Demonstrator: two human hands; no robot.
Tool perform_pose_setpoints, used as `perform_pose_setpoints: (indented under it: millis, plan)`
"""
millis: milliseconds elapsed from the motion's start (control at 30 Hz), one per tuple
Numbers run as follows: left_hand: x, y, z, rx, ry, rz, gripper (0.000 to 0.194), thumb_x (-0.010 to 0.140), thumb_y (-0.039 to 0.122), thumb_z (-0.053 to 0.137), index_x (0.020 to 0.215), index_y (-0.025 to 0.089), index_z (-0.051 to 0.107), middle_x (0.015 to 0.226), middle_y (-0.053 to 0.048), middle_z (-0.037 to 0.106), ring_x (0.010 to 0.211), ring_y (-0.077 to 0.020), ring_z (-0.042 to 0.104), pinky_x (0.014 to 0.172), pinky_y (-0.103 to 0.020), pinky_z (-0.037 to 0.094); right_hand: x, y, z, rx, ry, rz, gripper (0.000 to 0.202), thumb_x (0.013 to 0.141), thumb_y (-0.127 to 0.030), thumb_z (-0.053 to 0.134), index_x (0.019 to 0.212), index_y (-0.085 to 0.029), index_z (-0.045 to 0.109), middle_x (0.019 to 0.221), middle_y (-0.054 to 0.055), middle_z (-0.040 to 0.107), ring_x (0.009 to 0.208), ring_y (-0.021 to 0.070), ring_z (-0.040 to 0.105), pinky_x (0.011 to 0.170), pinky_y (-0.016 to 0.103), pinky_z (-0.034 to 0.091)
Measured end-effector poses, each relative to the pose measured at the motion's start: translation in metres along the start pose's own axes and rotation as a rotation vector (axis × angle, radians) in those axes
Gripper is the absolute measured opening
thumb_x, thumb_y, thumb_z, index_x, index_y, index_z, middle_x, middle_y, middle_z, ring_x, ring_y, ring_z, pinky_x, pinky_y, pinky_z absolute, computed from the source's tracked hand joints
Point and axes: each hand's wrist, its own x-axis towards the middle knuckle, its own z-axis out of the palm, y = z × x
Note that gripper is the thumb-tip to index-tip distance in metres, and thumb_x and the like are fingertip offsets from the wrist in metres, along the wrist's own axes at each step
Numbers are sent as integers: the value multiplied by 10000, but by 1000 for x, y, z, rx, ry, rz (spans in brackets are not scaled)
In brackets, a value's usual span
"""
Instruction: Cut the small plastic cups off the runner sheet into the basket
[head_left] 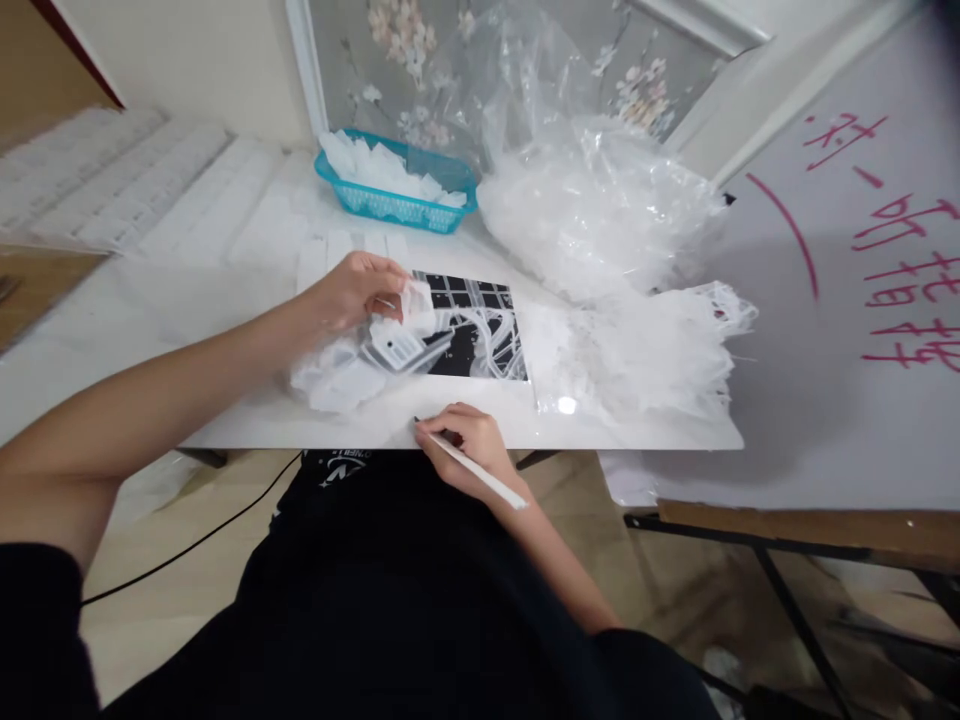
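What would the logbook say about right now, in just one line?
left hand: holding white piece | right hand: holding white stick | on table: black-and-white sheet | behind: blue basket, clear bag

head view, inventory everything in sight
table: 1, white, centre
basket: 1, blue, back
scraps: several, white, in basket
bag: 1, clear, back right
heap: 1, white, right
sheet: 1, black-and-white, centre
pile: 1, white, left of sheet
piece: 1, white, sheet's left
tool: 1, white, front
pack rows: several, white, left
panel: 1, grey floral, behind
board: 1, white, right
cable: 1, black, lower left
left hand: 1, bare, on piece
right hand: 1, bare, on tool
shirt: 1, black, bottom
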Motion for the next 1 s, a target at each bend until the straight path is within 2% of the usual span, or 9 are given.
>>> perform_pose_setpoints:
  millis: [100, 200, 267, 333, 467, 533, 733, 833, 1000]
  plan:
    - [-20, -3, 12, 269, -261, 39, 191, 692, 265, 749, 806, 113, 737, 880, -95, 739, 679, -141, 658, 613, -240, 522, -8, -6, -14, 122, 83, -9, 73, 841, -266, 699, 856, -222, 756, 763, 25, 739, 657, 148, 653, 626, 265, 532]
    - [-40, -1, 28, 523, -524, 152, 120, 736, 258, 716, 812, 176, 761, 935, -58, 751, 798, -157, 685, 715, -236, 513, -11, -10, -31, 180, 368, 17, 177, 904, -321, 637, 1017, -220, 726, 759, 25, 746, 594, 146, 640, 546, 267, 518]
    - [-46, 1, 32, 641, -601, 232, 119, 745, 291, 724, 817, 206, 764, 959, -36, 755, 849, -160, 693, 767, -233, 497, -6, -8, -40, 162, 504, 56, 283, 987, -357, 494, 1154, -224, 679, 746, 24, 749, 567, 150, 624, 515, 277, 509]
    - [-48, 3, 33, 717, -624, 292, 130, 760, 331, 723, 812, 217, 758, 975, -26, 755, 855, -156, 695, 771, -228, 482, 3, -2, -42, 56, 426, 61, 324, 1006, -383, 450, 1211, -245, 660, 805, 30, 762, 642, 172, 644, 593, 313, 548]
    - [-51, 3, 29, 758, -590, 355, 159, 811, 357, 678, 760, 214, 726, 936, -16, 750, 834, -145, 685, 765, -229, 469, 23, 15, -28, -221, 74, -93, 360, 849, -432, 713, 1169, -269, 690, 1130, 60, 730, 1003, 267, 636, 921, 443, 532]
    - [-53, 1, 28, 766, -551, 361, 183, 817, 359, 671, 723, 206, 704, 883, -11, 741, 786, -132, 671, 740, -228, 462, 29, 23, -16, -258, 9, -143, 397, 826, -412, 744, 1185, -257, 677, 1162, 72, 714, 1023, 272, 623, 940, 446, 521]
    - [-53, -2, 25, 651, -580, 344, 154, 845, 341, 651, 841, 189, 673, 1015, -53, 699, 901, -158, 644, 829, -284, 470, 29, 37, 2, -226, 41, -101, 294, 862, -386, 709, 1115, -237, 704, 1004, 80, 744, 896, 242, 670, 836, 369, 549]
    - [-51, -6, 25, 733, -597, 370, 197, 815, 347, 679, 917, 192, 610, 1131, -74, 652, 1058, -205, 589, 950, -349, 425, 24, 40, 3, -154, 73, -46, 338, 901, -372, 657, 1213, -241, 668, 1064, 85, 737, 908, 231, 694, 841, 351, 552]
    - [-49, -10, 25, 905, -618, 343, 241, 784, 330, 669, 943, 191, 553, 1324, -105, 542, 1272, -279, 443, 1081, -429, 288, 23, 38, 0, -58, 100, 47, 231, 916, -364, 623, 1073, -226, 722, 955, 66, 749, 820, 211, 698, 775, 320, 542]
